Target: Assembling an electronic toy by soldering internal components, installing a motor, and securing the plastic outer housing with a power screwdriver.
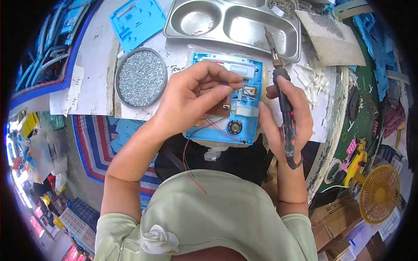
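My right hand (300,115) is wrapped round a soldering iron (285,102), its metal tip pointing up and away over the tray's edge. An open blue plastic casing (250,131) lies in front of me. Over its left half, my left hand (185,98) has thumb and fingers pinched together; whatever is between them is too small or hidden to name. Inside the casing are a small round speaker (234,127), a brown circuit board (223,107) partly under my left hand, and white plastic parts (244,69). Thin red and green wires (185,156) hang over the near edge.
Left of the casing stands a round dish of small screws (141,78). A compartmented metal tray (220,39) sits at the back, beside another blue panel (137,21). White plastic pieces (311,85) lie scattered on the right. A yellow fan (379,195) is at the lower right.
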The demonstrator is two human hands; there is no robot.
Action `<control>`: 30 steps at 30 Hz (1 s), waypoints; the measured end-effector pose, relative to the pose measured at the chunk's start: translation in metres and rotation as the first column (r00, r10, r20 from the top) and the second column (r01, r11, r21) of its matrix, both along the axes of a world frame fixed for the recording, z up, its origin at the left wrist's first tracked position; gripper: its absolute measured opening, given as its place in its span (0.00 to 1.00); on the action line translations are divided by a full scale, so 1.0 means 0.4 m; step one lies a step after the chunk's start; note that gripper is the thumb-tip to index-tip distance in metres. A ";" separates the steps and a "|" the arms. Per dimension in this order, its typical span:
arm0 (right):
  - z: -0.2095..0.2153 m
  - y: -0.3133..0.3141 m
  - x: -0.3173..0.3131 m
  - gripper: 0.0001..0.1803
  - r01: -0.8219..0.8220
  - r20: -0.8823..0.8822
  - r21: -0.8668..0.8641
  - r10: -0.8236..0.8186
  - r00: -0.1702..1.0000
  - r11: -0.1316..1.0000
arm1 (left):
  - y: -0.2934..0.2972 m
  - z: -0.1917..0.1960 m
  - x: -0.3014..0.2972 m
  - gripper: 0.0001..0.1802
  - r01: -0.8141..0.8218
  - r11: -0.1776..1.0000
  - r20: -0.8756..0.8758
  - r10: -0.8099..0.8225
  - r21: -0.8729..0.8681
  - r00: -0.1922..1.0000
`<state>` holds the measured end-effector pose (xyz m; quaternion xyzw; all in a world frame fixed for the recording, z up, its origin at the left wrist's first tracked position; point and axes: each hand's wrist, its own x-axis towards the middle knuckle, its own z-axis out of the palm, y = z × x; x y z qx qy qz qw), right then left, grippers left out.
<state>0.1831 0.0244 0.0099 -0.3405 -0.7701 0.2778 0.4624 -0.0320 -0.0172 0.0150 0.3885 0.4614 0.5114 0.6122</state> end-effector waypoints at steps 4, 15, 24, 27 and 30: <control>0.008 0.018 -0.037 0.32 -0.056 0.040 0.030 0.055 0.998 0.998 | 0.011 0.010 -0.013 0.08 -0.041 0.998 0.000 0.041 -0.049 0.999; 0.002 0.077 -0.115 0.35 -0.155 -0.002 0.039 0.155 0.988 0.987 | 0.019 0.028 -0.021 0.06 -0.022 0.999 -0.406 0.005 -0.037 0.914; 0.029 0.083 -0.112 0.33 -0.327 0.130 0.055 0.318 0.939 0.943 | 0.034 0.035 -0.022 0.08 0.063 0.998 -0.564 -0.068 -0.027 0.823; 0.023 0.092 -0.123 0.35 -0.315 0.133 0.185 0.294 0.946 0.931 | 0.033 0.017 -0.023 0.09 0.007 0.995 -0.410 -0.048 -0.099 0.911; 0.022 0.078 -0.122 0.34 -0.267 0.084 0.181 0.256 0.963 0.947 | 0.039 0.010 -0.031 0.08 -0.040 0.988 -0.269 -0.001 -0.146 0.963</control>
